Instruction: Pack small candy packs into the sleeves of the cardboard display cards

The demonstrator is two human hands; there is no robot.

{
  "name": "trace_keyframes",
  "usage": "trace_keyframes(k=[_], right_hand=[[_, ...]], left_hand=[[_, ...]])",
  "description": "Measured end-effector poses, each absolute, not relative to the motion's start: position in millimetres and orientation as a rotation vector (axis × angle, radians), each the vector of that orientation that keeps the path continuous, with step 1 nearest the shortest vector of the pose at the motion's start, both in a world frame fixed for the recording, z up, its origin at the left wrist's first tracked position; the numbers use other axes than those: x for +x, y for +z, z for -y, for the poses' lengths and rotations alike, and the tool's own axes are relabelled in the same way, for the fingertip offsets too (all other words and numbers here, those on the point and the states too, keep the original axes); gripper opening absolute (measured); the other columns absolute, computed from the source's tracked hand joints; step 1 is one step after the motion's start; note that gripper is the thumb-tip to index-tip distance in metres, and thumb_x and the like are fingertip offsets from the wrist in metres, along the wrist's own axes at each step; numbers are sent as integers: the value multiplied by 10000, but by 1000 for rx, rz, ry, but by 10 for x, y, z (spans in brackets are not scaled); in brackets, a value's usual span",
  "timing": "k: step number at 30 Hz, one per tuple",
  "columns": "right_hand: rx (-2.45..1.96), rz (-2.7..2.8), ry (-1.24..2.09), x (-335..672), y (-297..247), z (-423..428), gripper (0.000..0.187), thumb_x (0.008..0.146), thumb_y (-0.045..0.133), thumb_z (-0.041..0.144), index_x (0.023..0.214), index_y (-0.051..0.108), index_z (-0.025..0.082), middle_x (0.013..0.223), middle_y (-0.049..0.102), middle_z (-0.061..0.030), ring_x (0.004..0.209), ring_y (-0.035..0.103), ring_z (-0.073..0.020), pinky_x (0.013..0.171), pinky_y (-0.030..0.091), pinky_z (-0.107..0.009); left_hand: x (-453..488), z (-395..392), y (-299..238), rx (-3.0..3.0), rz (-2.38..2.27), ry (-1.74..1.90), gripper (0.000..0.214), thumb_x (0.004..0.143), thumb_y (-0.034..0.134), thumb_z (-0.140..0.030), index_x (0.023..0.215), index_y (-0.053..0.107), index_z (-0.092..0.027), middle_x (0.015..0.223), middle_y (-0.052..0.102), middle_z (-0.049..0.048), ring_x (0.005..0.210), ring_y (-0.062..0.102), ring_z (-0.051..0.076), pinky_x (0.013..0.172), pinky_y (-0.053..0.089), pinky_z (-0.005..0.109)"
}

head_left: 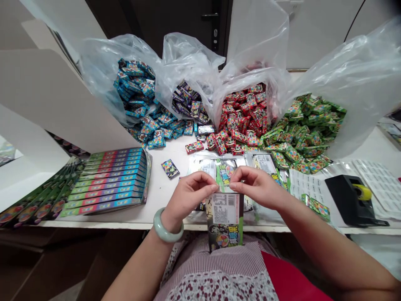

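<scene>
Between both hands, a printed candy pouch point(224, 221) hangs upright over the table's front edge, its label and barcode facing me. My left hand point(196, 194), with a pale green bangle at the wrist, pinches the pouch's top left corner between thumb and index finger. At the top right corner, my right hand point(255, 186) pinches the same edge. Just beyond the hands lie more flat clear-edged candy pouches point(265, 163). Whether the held pouch has anything in it, I cannot tell.
Plastic bags spill small blue boxes point(153, 127), purple boxes point(196, 108), red boxes point(244, 113) and green boxes point(310, 129) along the back. Left stands a row of packed boxes point(109, 179). One purple box point(170, 168) lies alone. Right are sticker sheets point(305, 184) and a tape dispenser point(347, 200).
</scene>
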State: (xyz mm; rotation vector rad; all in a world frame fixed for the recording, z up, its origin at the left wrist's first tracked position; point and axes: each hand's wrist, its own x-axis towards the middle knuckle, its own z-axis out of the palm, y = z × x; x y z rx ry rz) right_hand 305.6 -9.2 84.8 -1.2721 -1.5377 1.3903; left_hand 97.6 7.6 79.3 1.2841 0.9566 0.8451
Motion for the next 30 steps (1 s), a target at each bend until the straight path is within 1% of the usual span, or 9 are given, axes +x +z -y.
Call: trace_keyframes(k=[3, 8, 14, 16, 20, 22, 24, 27, 30], right_hand=[[-1251, 1606, 1338, 3060, 863, 110, 153, 795, 645, 305, 730, 577, 185, 740, 609, -14, 709, 537, -133, 629, 430, -272], [-1244, 1654, 1304, 3087, 903, 105, 126, 828, 611, 280, 752, 582, 184, 755, 613, -14, 711, 541, -131, 635, 434, -270], [-1194, 1853, 1177, 3149, 923, 195, 107, 863, 597, 275, 801, 610, 189, 856, 645, -38, 787, 584, -140, 644, 451, -260], [-1184, 1897, 1083, 3152, 902, 223, 115, 882, 578, 288, 821, 610, 197, 881, 648, -41, 806, 588, -142, 642, 454, -261], [-1163, 1889, 981, 3161, 833, 232, 134, 909, 544, 289, 817, 592, 204, 862, 641, -36, 805, 589, -142, 674, 463, -282], [-1112, 1906, 959, 3190, 798, 236, 125, 913, 537, 278, 826, 592, 207, 863, 639, -36, 812, 592, -142, 710, 475, -298], [-1046, 1938, 952, 3228, 765, 253, 67, 894, 572, 277, 892, 601, 216, 914, 643, -43, 846, 598, -148, 718, 490, -302], [-1010, 1980, 905, 3264, 724, 297, 115, 876, 600, 258, 988, 594, 232, 995, 645, -52, 920, 602, -160, 735, 505, -306], [-1033, 1954, 831, 3247, 694, 343, 56, 898, 562, 220, 945, 590, 233, 956, 645, -44, 918, 604, -158, 776, 497, -325]], left_hand=[[936, -119, 819, 1334, -915, 777, 166, 748, 708, -310, 732, 649, -156, 753, 665, 45, 676, 594, 134, 602, 490, 245], [938, -152, 819, 1395, -930, 789, 153, 760, 703, -299, 731, 648, -160, 728, 654, 33, 658, 584, 121, 598, 478, 237], [892, -105, 836, 1527, -752, 763, 78, 822, 640, -239, 812, 675, -170, 881, 694, 68, 836, 643, 162, 768, 523, 294], [895, -102, 837, 1534, -791, 769, 83, 820, 643, -246, 814, 677, -171, 865, 700, 68, 818, 648, 163, 754, 530, 296], [939, -120, 839, 1540, -895, 779, 123, 804, 659, -280, 748, 658, -171, 753, 682, 45, 709, 629, 145, 660, 526, 270], [940, -120, 853, 1597, -855, 753, 120, 833, 626, -272, 778, 676, -177, 803, 697, 55, 761, 643, 154, 708, 531, 284], [916, -111, 872, 1654, -791, 728, 127, 857, 594, -258, 831, 696, -188, 891, 713, 71, 845, 657, 173, 784, 536, 316], [866, -93, 883, 1671, -759, 720, 147, 873, 571, -252, 868, 706, -197, 950, 717, 82, 901, 663, 191, 841, 538, 356], [855, -70, 838, 1654, -759, 740, 111, 850, 606, -244, 880, 704, -200, 962, 711, 83, 920, 660, 193, 838, 546, 354]])
